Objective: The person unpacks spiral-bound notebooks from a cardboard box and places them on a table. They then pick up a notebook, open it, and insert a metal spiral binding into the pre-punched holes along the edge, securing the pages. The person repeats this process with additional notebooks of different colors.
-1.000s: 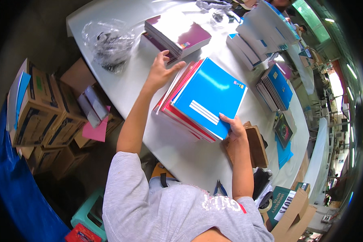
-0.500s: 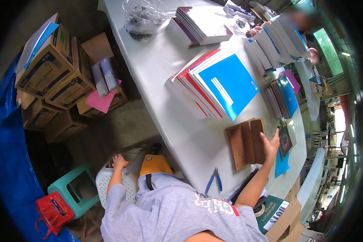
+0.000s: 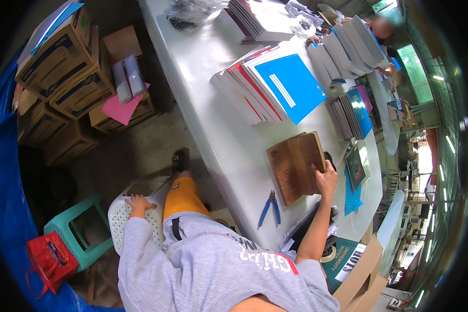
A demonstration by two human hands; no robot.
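My right hand (image 3: 326, 179) grips the right-hand edge of a brown wooden angle piece (image 3: 288, 174) on the white table, thumb on the inner face and the other fingers partly hidden behind. It looks like two boards joined at an angle. My left hand (image 3: 139, 204) lies on a white plastic stool (image 3: 132, 229) beside my leg, with its fingers apart. Blue-handled cutting pliers (image 3: 270, 209) lie on the table, left of the wooden piece and nearer to me. Beyond it stands a stack of spiral notebooks (image 3: 291, 86) with a blue cover on top.
More book stacks (image 3: 343, 49) stand farther back, near another person. A dark-covered item (image 3: 355, 169) and blue sheets (image 3: 353, 195) lie right of my hand. An open carton (image 3: 361, 283) is at lower right. Cardboard boxes (image 3: 62, 62) and a green stool (image 3: 83, 234) stand left.
My right hand has gone from spread fingers beside the wooden piece to gripping its edge. The piece now sits tilted differently. My left hand stays on the stool; the whole view has shifted somewhat.
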